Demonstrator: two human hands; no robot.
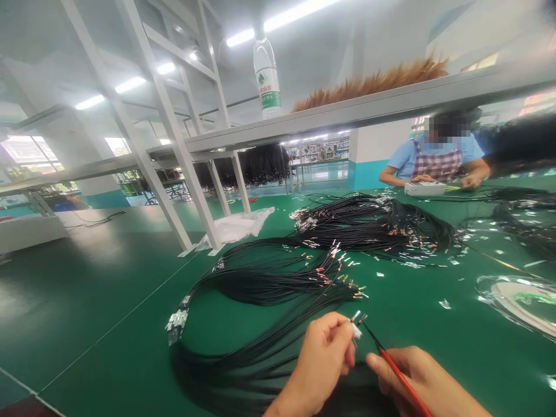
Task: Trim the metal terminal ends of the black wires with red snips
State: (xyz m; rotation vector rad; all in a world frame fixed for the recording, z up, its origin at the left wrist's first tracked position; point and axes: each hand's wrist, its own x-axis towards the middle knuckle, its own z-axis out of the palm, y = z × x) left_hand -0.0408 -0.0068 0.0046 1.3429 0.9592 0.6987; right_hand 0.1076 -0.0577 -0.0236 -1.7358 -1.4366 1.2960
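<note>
My left hand (326, 356) is closed in a pinch on a cable end (356, 331), where a small white piece and thin wire tips show. My right hand (412, 373) is wrapped round a slim red-handled tool (397, 370) with a narrow dark tip. That tip points up and left, close to the pinched wires; whether it touches them I cannot tell. Under and left of my hands curves a bundle of black cables (226, 362). Its loose ends show white and red wires, and clear wrap binds a bunch of whitish ends (177, 325) at the left.
More black cables (369, 226) lie heaped farther back on the green table (130, 324). A shelf (339, 116) on white posts crosses above, bearing a water bottle (267, 78). Across the table sits a co-worker (436, 162). A plastic-wrapped coil (521, 301) lies at the right.
</note>
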